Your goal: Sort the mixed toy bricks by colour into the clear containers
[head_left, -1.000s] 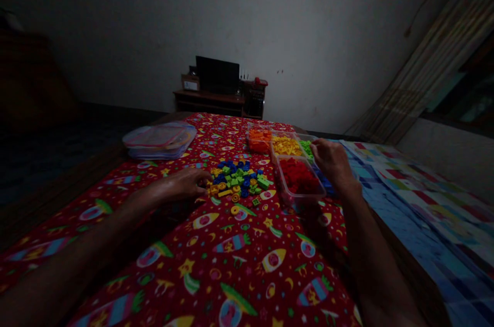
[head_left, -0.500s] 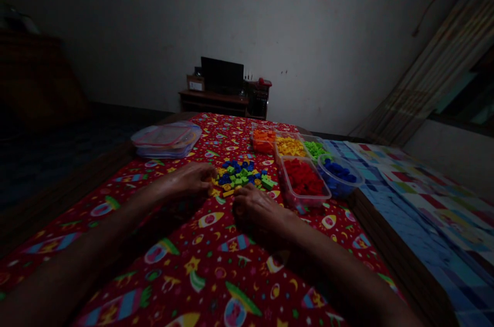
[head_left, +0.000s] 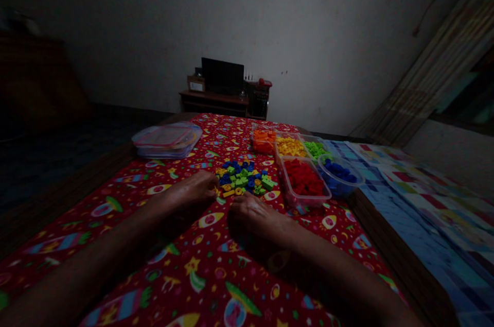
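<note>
A loose pile of blue, green and yellow toy building bricks (head_left: 241, 178) lies on the red patterned cloth (head_left: 208, 270). At the pile's left edge is my left hand (head_left: 203, 185), its fingers curled closed and pointing down; a bit of yellow shows by the fingertips, but what they hold is not clear. My right hand (head_left: 252, 211) is just in front of the pile, back of the hand up and fingers bent under. Its fingertips are hidden, so anything in them cannot be made out.
Right of the pile stand clear containers of sorted bricks: orange (head_left: 264, 140), yellow (head_left: 290, 147), green (head_left: 315, 150), red (head_left: 304, 178) and blue (head_left: 339, 172). Stacked plastic lids (head_left: 168, 140) lie at the left. A blue checked cloth (head_left: 401, 229) lies beyond the table's wooden right edge.
My left hand has come slightly nearer to me and right along the pile's edge. My right hand has drawn back a little toward me and left, away from the bricks.
</note>
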Motion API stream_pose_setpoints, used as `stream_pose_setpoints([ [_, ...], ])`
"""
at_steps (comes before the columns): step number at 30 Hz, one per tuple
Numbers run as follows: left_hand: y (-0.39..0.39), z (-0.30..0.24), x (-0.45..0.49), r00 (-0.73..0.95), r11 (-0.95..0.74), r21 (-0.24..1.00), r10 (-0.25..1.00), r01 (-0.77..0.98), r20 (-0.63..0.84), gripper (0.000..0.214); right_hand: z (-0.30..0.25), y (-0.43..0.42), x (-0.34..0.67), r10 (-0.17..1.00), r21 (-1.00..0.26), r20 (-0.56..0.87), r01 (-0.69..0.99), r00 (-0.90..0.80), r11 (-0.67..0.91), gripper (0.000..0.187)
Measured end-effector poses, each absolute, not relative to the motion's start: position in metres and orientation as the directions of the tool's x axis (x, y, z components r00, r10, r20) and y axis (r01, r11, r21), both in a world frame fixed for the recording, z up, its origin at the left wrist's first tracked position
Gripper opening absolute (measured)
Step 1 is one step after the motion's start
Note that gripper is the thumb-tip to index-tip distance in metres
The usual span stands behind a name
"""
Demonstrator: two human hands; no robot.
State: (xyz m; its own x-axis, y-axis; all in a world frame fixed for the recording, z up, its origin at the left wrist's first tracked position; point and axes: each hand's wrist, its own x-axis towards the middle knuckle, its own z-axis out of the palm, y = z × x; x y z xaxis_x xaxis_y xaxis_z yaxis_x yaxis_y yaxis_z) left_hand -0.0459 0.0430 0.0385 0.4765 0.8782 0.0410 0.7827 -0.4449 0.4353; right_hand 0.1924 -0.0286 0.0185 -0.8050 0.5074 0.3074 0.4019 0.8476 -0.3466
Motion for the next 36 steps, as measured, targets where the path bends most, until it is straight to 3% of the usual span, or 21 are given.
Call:
stream_pose_setpoints([
  [4, 0.036, 0.054, -0.034, 0.482, -0.431, 0.458, 0.876, 0.778, 0.006, 0.025, 0.018, -0.031, 0.194, 0.504, -0.269, 0.293, 0.435, -0.813, 0.859, 0.015],
  [8, 0.031, 0.051, -0.018, 0.453, -0.284, 0.737, 0.891, 0.614, -0.033, 0.045, 0.031, -0.02, 0.197, 0.553, -0.377, 0.366, 0.423, -0.749, 0.824, 0.013],
  [10, 0.03, 0.044, -0.011, 0.462, -0.15, 0.874, 0.882, 0.462, -0.093, 0.061, 0.036, -0.013, 0.198, 0.599, -0.431, 0.405, 0.434, -0.69, 0.791, 0.026],
  [12, 0.029, 0.039, -0.005, 0.47, -0.045, 0.932, 0.872, 0.36, -0.139, 0.071, 0.04, -0.009, 0.198, 0.626, -0.478, 0.405, 0.43, -0.666, 0.766, 0.037],
  [14, 0.026, 0.036, 0.001, 0.457, 0.011, 0.946, 0.873, 0.325, -0.167, 0.079, 0.044, -0.011, 0.197, 0.64, -0.509, 0.384, 0.426, -0.666, 0.748, 0.04],
  [17, 0.022, 0.031, 0.009, 0.431, 0.022, 0.944, 0.886, 0.33, -0.171, 0.088, 0.051, -0.019, 0.195, 0.655, -0.526, 0.358, 0.436, -0.665, 0.73, 0.029],
  [20, 0.019, 0.028, 0.012, 0.408, -0.034, 0.928, 0.904, 0.37, -0.129, 0.085, 0.056, -0.025, 0.192, 0.676, -0.546, 0.336, 0.45, -0.655, 0.707, 0.016],
  [24, 0.016, 0.029, 0.013, 0.37, -0.092, 0.895, 0.925, 0.437, -0.086, 0.077, 0.055, -0.021, 0.19, 0.654, -0.556, 0.371, 0.407, -0.659, 0.725, 0.015],
  [30, 0.01, 0.041, 0.017, 0.428, 0.04, 0.971, 0.893, 0.236, -0.14, 0.082, 0.051, -0.006, 0.202, 0.702, -0.558, 0.355, 0.463, -0.617, 0.689, 0.019],
  [36, 0.035, 0.059, -0.017, 0.272, -0.179, 0.936, 0.958, 0.305, 0.095, 0.072, 0.077, 0.045, 0.251, 0.812, -0.512, 0.52, 0.663, -0.267, 0.546, 0.025],
])
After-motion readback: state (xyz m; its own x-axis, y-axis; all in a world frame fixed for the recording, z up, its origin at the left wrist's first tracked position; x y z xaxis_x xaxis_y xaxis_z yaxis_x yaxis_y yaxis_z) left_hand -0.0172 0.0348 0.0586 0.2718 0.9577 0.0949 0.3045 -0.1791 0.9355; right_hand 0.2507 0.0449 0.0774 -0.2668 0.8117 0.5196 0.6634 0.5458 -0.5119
